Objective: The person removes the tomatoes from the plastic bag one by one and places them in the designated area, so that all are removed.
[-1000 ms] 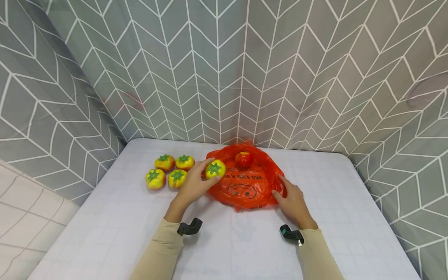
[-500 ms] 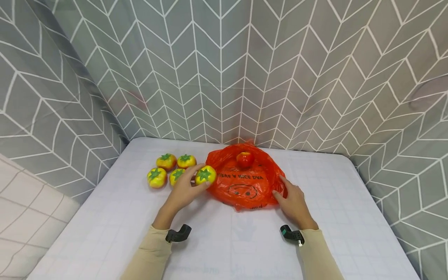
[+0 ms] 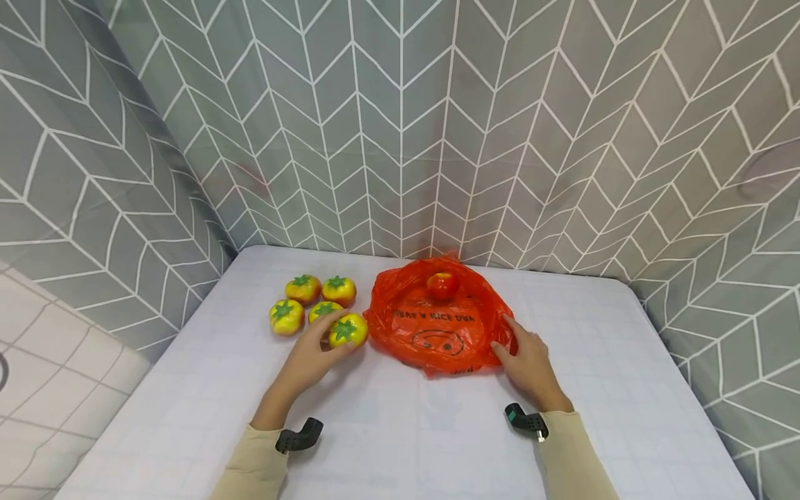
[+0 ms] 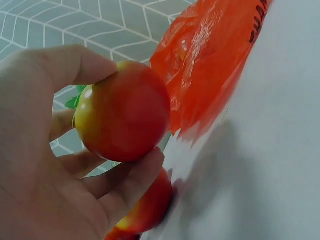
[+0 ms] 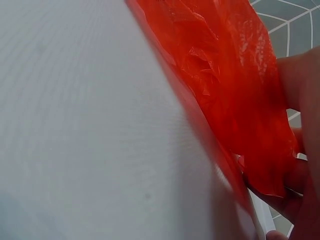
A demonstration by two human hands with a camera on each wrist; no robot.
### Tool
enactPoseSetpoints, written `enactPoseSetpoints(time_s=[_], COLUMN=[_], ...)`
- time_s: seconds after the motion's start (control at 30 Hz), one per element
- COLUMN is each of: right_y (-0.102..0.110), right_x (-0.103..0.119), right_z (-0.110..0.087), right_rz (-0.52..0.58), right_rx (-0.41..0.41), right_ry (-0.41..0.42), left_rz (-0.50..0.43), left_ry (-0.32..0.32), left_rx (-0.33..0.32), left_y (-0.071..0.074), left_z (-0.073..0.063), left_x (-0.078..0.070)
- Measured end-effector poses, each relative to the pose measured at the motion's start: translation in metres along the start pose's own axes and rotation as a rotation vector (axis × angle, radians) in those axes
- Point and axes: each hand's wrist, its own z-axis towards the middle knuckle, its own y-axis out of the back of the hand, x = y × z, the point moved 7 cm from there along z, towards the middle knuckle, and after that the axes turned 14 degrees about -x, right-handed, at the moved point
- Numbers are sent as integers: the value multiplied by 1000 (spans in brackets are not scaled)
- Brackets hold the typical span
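In the head view my left hand (image 3: 307, 360) holds a yellow-and-red tomato (image 3: 348, 331) with a green star-shaped stem top, thumb and fingers around its sides. The left wrist view shows the glossy red underside of this tomato (image 4: 127, 115), just above the table. Several similar tomatoes (image 3: 287, 317) sit close beside that hand. My right hand (image 3: 528, 364) pinches the right edge of a red plastic bag (image 3: 425, 344), which lies spread with its mouth facing me. Inside the bag, toward the back, rests a red tomato (image 3: 442, 285). The right wrist view has thin red film (image 5: 250, 115) between thumb and fingers.
A white cloth covers the table (image 3: 406, 437). Behind it hangs a grey curtain (image 3: 425, 139) with a white zigzag pattern, continuing along both sides. Each wrist wears a small black camera (image 3: 300, 435).
My left hand has moved left and toward me with the tomato, away from the bag and down near the other tomatoes. My right hand stays at the bag's edge. The head view shifts slightly.
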Motion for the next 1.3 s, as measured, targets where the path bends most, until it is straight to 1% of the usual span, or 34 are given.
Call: enactPoseSetpoints(time_s=[0.1, 0.23, 0.3, 0.43, 0.5, 0.6, 0.67, 0.8, 0.93, 1.03, 1.17, 1.3], right_y=[-1, 0, 0, 1, 1, 0, 0, 2, 2, 1, 0, 1], right_x=[0, 1, 2, 1, 1, 3, 4, 4, 0, -2, -2, -1], right_z=[0, -1, -1, -3, -4, -2, -1, -1, -4, -6, -5, -2], right_rz=[-3, -4, -6, -4, -2, 1, 1, -2, -10, -12, -13, -1], right_rx=[2, 5, 8, 5, 0, -13, -23, -43, -32, -16, -5, -5], right_ry=[7, 2, -1, 9, 15, 36, 52, 69, 47, 21, 0, 4], left_rz=[-1, -15, -7, 40, 67, 95, 107, 119, 130, 127, 128, 143], left_ry=[16, 28, 40, 68, 81, 94, 109, 130, 130, 120, 141, 164], left_rx=[23, 71, 92, 113, 119, 122, 131, 150, 167, 175, 178, 170], left_y=[4, 10, 14, 27, 36, 47, 51, 51, 48, 47, 47, 47], left_z=[-3, -8, -11, -19, -21, -21, -20, -18, -17, -19, -22, -22], left_x=[5, 12, 17, 31, 35, 40, 41, 44, 44, 44, 45, 45])
